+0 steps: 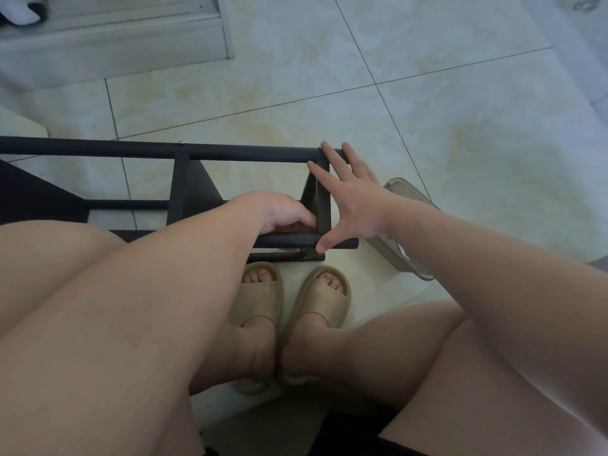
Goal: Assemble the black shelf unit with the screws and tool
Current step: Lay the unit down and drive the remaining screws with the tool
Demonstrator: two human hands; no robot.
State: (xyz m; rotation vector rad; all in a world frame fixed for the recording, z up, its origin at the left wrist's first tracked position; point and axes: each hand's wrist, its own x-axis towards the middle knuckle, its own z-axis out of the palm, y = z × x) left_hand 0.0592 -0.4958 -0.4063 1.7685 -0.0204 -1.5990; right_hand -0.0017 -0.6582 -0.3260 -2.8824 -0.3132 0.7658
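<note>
Bracing the black shelf unit (250,149), which lies on its side on the tiled floor (427,126), the right hand (352,202) keeps an open grip, with straight fingers spread across the end frame, probably to steady that joint. The left hand (283,215) closes its grip round the nearer tube. Any screw or tool is hidden. The tubes are round, matte black metal. A clear plastic tub (413,197) sits right of the unit.

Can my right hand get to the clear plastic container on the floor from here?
Probably yes: the container lies just beside the right hand, with nothing between them.
</note>
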